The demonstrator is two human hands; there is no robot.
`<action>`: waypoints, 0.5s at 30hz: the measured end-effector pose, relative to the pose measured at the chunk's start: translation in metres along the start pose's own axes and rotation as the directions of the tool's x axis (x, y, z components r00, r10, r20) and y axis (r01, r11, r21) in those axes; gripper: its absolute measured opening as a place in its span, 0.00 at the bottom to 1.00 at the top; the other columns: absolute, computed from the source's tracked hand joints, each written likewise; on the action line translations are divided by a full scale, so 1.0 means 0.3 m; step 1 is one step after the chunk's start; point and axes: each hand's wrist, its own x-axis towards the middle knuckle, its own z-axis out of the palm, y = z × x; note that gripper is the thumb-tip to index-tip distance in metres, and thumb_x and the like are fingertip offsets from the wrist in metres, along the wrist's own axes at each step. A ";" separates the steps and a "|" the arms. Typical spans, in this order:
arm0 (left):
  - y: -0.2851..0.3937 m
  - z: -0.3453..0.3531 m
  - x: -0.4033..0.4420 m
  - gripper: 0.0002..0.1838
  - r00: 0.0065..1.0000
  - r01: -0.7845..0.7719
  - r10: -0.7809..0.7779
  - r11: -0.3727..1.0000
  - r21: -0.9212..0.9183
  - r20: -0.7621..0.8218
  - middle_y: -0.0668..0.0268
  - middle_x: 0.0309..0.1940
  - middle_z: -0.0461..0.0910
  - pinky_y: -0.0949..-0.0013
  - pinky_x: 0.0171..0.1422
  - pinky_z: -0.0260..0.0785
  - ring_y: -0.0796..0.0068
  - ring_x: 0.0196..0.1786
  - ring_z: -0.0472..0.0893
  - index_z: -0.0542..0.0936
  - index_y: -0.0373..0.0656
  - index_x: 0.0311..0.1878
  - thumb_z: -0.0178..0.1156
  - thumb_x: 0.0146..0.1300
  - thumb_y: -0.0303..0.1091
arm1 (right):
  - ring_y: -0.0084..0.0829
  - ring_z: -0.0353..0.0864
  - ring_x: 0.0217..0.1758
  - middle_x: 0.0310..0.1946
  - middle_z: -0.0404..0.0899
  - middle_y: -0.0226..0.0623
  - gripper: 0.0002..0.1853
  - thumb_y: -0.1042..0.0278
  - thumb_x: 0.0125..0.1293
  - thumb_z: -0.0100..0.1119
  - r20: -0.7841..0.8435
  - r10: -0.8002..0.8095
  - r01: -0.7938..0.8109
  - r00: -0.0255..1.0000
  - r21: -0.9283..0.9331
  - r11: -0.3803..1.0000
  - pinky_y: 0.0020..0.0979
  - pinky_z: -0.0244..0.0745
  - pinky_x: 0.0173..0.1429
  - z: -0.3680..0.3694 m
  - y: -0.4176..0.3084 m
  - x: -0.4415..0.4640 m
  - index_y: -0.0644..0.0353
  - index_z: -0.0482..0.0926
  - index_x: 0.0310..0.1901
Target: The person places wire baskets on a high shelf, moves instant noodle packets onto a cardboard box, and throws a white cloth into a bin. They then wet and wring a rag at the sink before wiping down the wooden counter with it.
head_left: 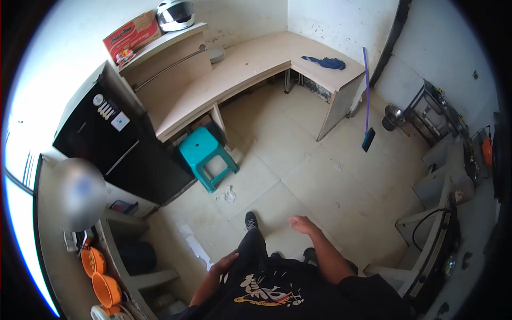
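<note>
Crumpled plastic [229,194] lies on the floor [277,208] by the teal stool [200,148], broom [367,98] untouched at the counter's end [337,106] – right hand [301,225] loosely curled, apparently empty, left hand [227,262] at the thigh – can't tell if it's gripping

- Here's the counter [245,66], pale and smooth, looking like wood board with a matt face!
- Over to the stool [198,145]: teal plastic, smooth, a soft sheen on top.
- Black fridge [88,133], and that front is glossy!
- Helmet [175,12], hard and shiny; beside it, a printed cardboard box [133,33].
- Metal rail [170,69], smooth, catching light.
- Floor [266,154] in smooth tile, faintly glossy.
- Orange bowls [106,289], plastic-looking.
- And the trousers [252,246], dark matt cloth!
</note>
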 end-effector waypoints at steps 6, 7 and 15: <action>0.262 -0.220 0.197 0.40 0.984 0.105 -0.083 0.985 -0.138 0.155 0.57 0.66 0.70 0.62 0.70 0.60 0.62 0.68 0.67 0.68 0.43 0.69 0.43 0.68 0.68 | 0.38 0.85 0.36 0.36 0.84 0.44 0.17 0.66 0.61 0.56 -0.263 0.199 -0.125 0.944 0.271 0.954 0.35 0.79 0.45 -0.255 -0.092 0.249 0.62 0.78 0.50; 0.268 -0.316 0.256 0.42 0.978 0.147 -0.140 0.989 -0.034 0.152 0.57 0.66 0.69 0.62 0.70 0.60 0.62 0.68 0.67 0.69 0.43 0.68 0.43 0.67 0.70 | 0.37 0.85 0.35 0.35 0.84 0.43 0.16 0.66 0.61 0.56 -0.294 0.247 -0.154 0.923 0.307 0.939 0.35 0.79 0.44 -0.269 -0.021 0.269 0.62 0.79 0.49; 1.003 -0.524 0.359 0.28 0.922 0.388 -0.234 0.586 0.711 -0.309 0.52 0.50 0.81 0.56 0.61 0.68 0.55 0.53 0.79 0.80 0.44 0.56 0.49 0.67 0.57 | 0.38 0.84 0.32 0.31 0.83 0.41 0.13 0.59 0.55 0.63 -0.003 0.435 -0.434 0.900 -0.085 0.897 0.39 0.80 0.36 -0.014 0.527 0.091 0.59 0.82 0.37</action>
